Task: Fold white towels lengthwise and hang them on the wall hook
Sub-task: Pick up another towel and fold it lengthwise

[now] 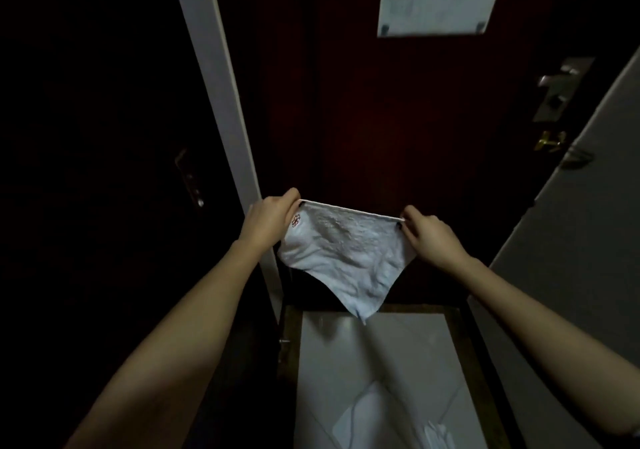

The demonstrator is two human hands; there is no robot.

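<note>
1. The white towel [343, 258] hangs at frame centre, its top edge stretched taut between both hands, its long axis running left to right.
2. The left hand [272, 218] pinches the left corner; the right hand [427, 232] pinches the right corner.
3. Both hands look equally near.
4. No wall hook shows; the dark door [398, 119] behind blurs into shadow.

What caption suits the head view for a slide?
Left hand and right hand pinch the top corners of a white towel before a dark door.
</note>
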